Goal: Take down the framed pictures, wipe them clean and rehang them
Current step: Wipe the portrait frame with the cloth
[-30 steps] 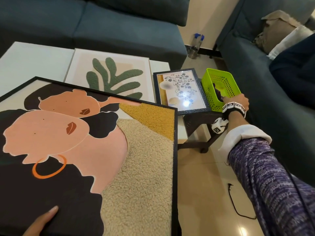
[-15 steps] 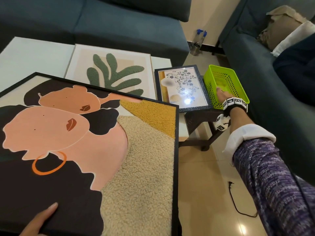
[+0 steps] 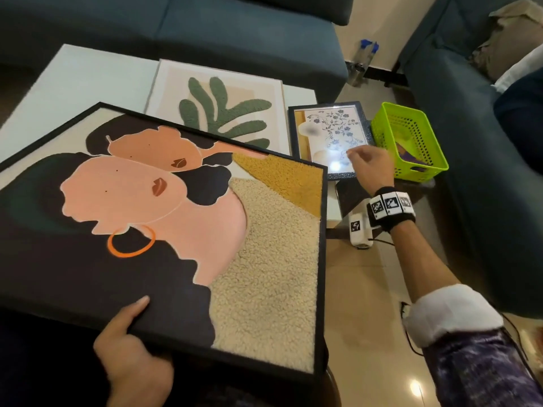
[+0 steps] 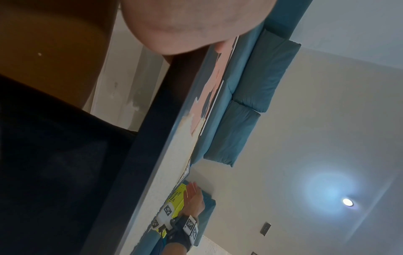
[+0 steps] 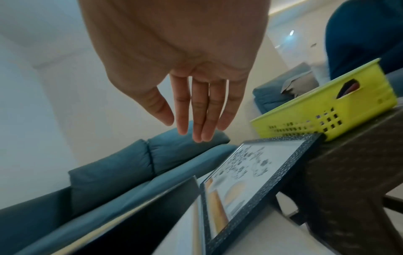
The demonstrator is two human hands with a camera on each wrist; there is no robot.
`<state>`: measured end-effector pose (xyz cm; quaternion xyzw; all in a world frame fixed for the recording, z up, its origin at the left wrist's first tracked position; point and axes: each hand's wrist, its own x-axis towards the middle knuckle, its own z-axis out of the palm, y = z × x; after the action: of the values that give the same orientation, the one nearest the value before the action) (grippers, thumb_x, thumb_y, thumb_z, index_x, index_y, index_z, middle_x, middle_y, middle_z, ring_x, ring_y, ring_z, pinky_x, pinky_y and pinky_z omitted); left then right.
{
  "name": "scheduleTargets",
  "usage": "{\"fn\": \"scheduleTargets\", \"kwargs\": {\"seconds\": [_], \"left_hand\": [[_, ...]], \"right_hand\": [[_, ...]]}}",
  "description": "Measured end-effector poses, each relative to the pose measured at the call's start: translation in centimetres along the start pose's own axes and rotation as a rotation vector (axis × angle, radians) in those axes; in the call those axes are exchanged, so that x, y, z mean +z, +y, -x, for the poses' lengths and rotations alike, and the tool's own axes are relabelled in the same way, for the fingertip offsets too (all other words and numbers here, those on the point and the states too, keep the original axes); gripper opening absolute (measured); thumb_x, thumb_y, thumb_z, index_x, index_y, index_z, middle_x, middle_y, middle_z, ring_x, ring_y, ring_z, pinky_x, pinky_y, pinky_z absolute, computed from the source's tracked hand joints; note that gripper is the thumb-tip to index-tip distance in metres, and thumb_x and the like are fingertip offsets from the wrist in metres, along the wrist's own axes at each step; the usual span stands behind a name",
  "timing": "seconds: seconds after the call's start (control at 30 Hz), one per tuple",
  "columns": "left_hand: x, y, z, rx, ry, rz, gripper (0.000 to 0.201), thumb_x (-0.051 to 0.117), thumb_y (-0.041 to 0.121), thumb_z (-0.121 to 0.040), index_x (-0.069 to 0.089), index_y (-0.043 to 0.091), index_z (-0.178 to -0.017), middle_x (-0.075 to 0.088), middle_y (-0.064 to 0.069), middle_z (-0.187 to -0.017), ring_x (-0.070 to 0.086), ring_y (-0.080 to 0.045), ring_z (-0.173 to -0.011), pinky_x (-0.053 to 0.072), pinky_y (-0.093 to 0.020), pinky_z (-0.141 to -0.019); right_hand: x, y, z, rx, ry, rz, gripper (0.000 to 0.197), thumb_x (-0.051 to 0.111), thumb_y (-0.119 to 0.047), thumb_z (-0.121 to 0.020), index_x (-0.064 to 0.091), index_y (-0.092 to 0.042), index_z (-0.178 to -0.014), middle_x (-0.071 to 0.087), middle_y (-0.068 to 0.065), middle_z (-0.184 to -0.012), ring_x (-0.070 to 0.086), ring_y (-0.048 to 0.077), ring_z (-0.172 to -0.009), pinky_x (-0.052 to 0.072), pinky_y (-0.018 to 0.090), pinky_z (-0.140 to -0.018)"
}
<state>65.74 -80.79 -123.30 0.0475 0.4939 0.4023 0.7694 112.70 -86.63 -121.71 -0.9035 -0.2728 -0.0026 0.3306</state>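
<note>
Taken down: three framed pictures are off the wall. The big faces picture (image 3: 164,230) leans up off the white table (image 3: 73,80). The leaf picture (image 3: 217,110) lies flat on that table. The small flower picture (image 3: 330,136) lies on the dark side table (image 5: 348,172).
Left hand (image 3: 129,356): holds the near edge of the big faces picture, thumb on top.
Right hand (image 3: 371,165): fingers out straight, holding nothing, up above the small flower picture.
Green basket (image 3: 411,142): just beside the small flower picture; something purple lies inside, maybe a cloth.
Wiping: no cloth in either hand, so it looks not started.
Left to do: wipe, then hang all three back up.
</note>
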Motion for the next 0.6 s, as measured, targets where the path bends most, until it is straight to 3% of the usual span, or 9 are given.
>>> {"fn": "scheduleTargets", "kwargs": {"seconds": [0.07,0.1,0.13,0.2,0.23,0.37,0.47,0.53,0.6], "left_hand": [[0.6,0.6,0.8,0.019,0.017,-0.058,0.029,0.058,0.013,-0.096,0.082,0.017,-0.111,0.079,-0.005,-0.117,0.074,-0.033,-0.112,0.053,-0.048,-0.102],[0.8,0.7,0.9,0.025,0.035,-0.043,0.03,0.059,0.013,-0.095,0.082,0.016,-0.114,0.079,-0.006,-0.118,0.075,-0.032,-0.111,0.053,-0.046,-0.104],[0.6,1.1,0.9,0.001,0.029,-0.023,0.028,0.059,0.014,-0.096,0.085,0.016,-0.103,0.08,-0.005,-0.112,0.078,-0.029,-0.1,0.056,-0.041,-0.099],[0.2,1.2,0.8,-0.029,0.017,0.013,0.043,0.056,0.014,-0.098,0.084,0.018,-0.065,0.081,0.0,-0.087,0.077,-0.02,-0.065,0.062,-0.027,-0.072],[0.5,1.3,1.3,-0.028,0.019,0.006,0.049,0.056,0.015,-0.098,0.08,0.019,-0.056,0.079,0.0,-0.081,0.073,-0.019,-0.056,0.06,-0.026,-0.064],[1.0,2.0,2.5,-0.103,0.018,0.042,0.049,0.054,0.016,-0.099,0.074,0.018,-0.054,0.07,-0.001,-0.065,0.064,-0.017,-0.041,0.043,-0.032,-0.063],[1.5,2.3,3.0,-0.123,0.028,0.054,0.036,0.052,0.012,-0.098,0.066,0.015,-0.064,0.065,0.0,-0.056,0.058,-0.016,-0.034,0.046,-0.028,-0.056],[1.5,2.6,3.1,-0.145,0.043,0.051,0.028,0.053,0.012,-0.099,0.06,0.012,-0.072,0.063,-0.001,-0.051,0.058,-0.017,-0.034,0.041,-0.031,-0.059],[1.1,2.9,2.4,-0.14,0.083,0.037,0.019,0.058,0.012,-0.095,0.061,0.012,-0.077,0.067,-0.004,-0.061,0.063,-0.022,-0.045,0.042,-0.033,-0.064]], "right_hand": [[1.6,-2.3,1.5,-0.06,-0.13,-0.055,0.02,0.066,-0.029,-0.092,0.078,-0.019,-0.104,0.077,-0.002,-0.1,0.071,0.011,-0.094,0.056,0.034,-0.095],[2.3,-3.5,1.9,-0.086,-0.212,-0.058,0.02,0.066,-0.029,-0.093,0.077,-0.02,-0.108,0.076,-0.003,-0.103,0.07,0.011,-0.097,0.055,0.033,-0.096],[2.9,-4.9,2.3,-0.11,-0.31,-0.029,0.023,0.064,-0.029,-0.095,0.075,-0.02,-0.114,0.074,-0.003,-0.108,0.068,0.012,-0.101,0.053,0.032,-0.097],[4.2,-7.1,2.7,-0.167,-0.498,0.137,0.033,0.058,-0.036,-0.099,0.067,-0.022,-0.127,0.069,0.0,-0.119,0.063,0.019,-0.109,0.049,0.035,-0.098],[4.9,-7.9,2.5,-0.205,-0.562,0.249,0.038,0.056,-0.043,-0.098,0.063,-0.025,-0.132,0.067,0.002,-0.125,0.061,0.023,-0.112,0.048,0.038,-0.099],[5.4,-9.7,0.7,-0.242,-0.769,0.452,0.045,0.051,-0.05,-0.101,0.056,-0.027,-0.139,0.06,0.008,-0.138,0.056,0.029,-0.124,0.044,0.042,-0.105],[5.0,-11.7,-1.3,-0.272,-0.794,0.535,0.045,0.052,-0.045,-0.102,0.057,-0.022,-0.141,0.055,0.007,-0.145,0.05,0.029,-0.132,0.036,0.043,-0.11],[5.0,-13.5,-2.5,-0.3,-0.743,0.504,0.042,0.056,-0.044,-0.1,0.062,-0.024,-0.136,0.058,0.006,-0.142,0.052,0.028,-0.131,0.037,0.042,-0.11],[5.5,-15.7,-3.1,-0.329,-0.727,0.424,0.035,0.057,-0.041,-0.101,0.067,-0.023,-0.13,0.063,0.004,-0.136,0.055,0.026,-0.125,0.038,0.036,-0.104]]}}
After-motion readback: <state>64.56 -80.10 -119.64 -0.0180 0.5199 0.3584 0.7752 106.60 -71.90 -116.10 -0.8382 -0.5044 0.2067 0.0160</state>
